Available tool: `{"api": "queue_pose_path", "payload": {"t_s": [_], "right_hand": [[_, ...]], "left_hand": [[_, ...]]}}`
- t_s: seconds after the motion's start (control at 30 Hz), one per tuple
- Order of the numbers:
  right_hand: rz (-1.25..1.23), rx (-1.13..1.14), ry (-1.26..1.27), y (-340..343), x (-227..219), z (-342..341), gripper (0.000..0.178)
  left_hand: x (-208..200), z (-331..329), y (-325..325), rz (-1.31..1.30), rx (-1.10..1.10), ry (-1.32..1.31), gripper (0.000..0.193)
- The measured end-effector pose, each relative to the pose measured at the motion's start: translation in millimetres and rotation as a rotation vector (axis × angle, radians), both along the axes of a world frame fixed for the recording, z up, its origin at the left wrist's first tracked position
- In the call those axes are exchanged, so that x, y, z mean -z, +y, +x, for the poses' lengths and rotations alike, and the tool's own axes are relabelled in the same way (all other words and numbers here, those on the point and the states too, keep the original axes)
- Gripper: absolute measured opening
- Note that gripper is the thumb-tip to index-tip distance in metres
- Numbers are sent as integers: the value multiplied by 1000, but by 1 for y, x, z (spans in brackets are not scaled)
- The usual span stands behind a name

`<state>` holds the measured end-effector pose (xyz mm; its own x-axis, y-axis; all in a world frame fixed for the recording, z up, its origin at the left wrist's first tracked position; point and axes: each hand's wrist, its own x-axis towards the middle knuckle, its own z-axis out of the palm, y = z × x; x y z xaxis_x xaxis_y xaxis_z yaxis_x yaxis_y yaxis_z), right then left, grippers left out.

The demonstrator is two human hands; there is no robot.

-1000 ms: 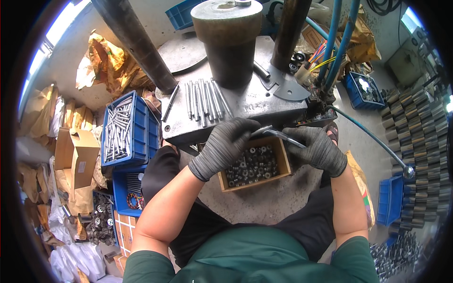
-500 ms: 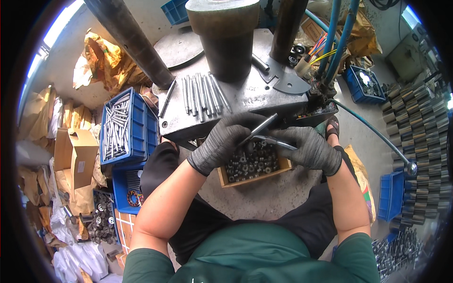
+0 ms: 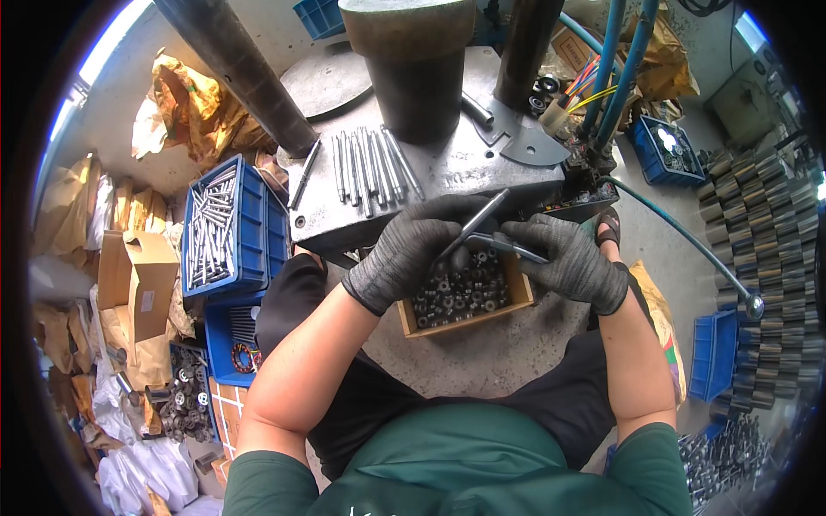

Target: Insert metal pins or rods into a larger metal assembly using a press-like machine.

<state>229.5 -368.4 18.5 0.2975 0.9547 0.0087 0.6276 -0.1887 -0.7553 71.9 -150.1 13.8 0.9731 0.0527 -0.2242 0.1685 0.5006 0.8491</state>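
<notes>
Both my hands wear grey knitted gloves and meet in front of the press table's near edge. My left hand (image 3: pixel 411 245) is closed around a slim metal shaft (image 3: pixel 487 211) that slants up to the right. A second metal shaft (image 3: pixel 525 251) is gripped by my right hand (image 3: pixel 572 262); its tip reaches the first shaft, though I cannot tell whether they touch. Below them a shallow box (image 3: pixel 469 325) holds many small dark ring-like metal parts (image 3: pixel 456 299). Several similar shafts (image 3: pixel 368 172) lie side by side on the steel table (image 3: pixel 443 176), with one darker shaft (image 3: pixel 305 175) apart at the left.
The press ram (image 3: pixel 413 86) stands over the table between two columns (image 3: pixel 245 77). At left, a blue crate (image 3: pixel 249 232) is heaped with shafts, beside an open cardboard box (image 3: pixel 138 288). Blue hoses (image 3: pixel 621 77), a blue bin (image 3: pixel 712 357) and stacked metal cylinders (image 3: pixel 766 275) occupy the right.
My left hand's shaft has tilted slightly steeper and higher. My right hand has risen a little, its fingertips now closer to my left hand. Both shafts stay held.
</notes>
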Motion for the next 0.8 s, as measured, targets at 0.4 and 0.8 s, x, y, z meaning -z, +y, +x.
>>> {"api": "queue_pose_path", "payload": {"t_s": [0.4, 0.8], "right_hand": [[-167, 79, 711, 1, -20, -4, 59], [139, 335, 915, -2, 7, -2, 52]], "left_hand": [[2, -1, 12, 15, -82, 21, 40], [6, -36, 117, 1631, -685, 149, 53]]}}
